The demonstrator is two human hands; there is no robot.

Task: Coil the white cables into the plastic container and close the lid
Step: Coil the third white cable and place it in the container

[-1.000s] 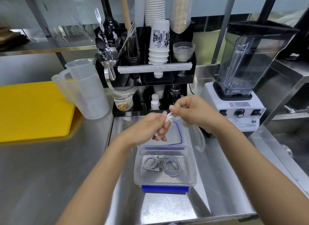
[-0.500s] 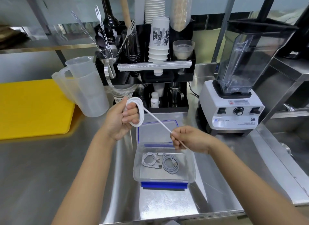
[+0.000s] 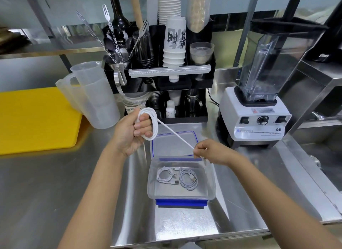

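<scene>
Steel counter (image 3: 46, 193): work surface, bearing everything below.

Blender (image 3: 259, 100): at two o'clock from the container, well apart from it; idle, no part in the job.

Yellow board (image 3: 33, 119): at ten o'clock, likewise uninvolved.

Plastic container (image 3: 211, 185): clear tub with a blue clip on its near edge, open, in the middle of the counter. Two white cables already coiled inside (image 3: 177, 176), side by side on the floor of the tub, plugs showing. That part judged done.

Lid (image 3: 174, 143): clear with a blue seal line, lying flat on the counter at twelve o'clock from the tub, touching its far rim. Not yet fitted.

Left hand (image 3: 129, 133): raised at eleven o'clock from the tub, fingers curled shut through several loops of a third white cable (image 3: 149, 122), which hang around the fingers as a coil.

Right hand (image 3: 211, 151): over the tub's far rim, at one o'clock, thumb and fingertips pinched closed on the free length of the same cable, drawn taut between the two hands. How much tail is left beyond the pinch cannot be told.

Remaining, by judgement: finish winding this cable, lay it in the tub beside the other two, set the lid on and press the clips down. Roughly two thirds along.
</scene>
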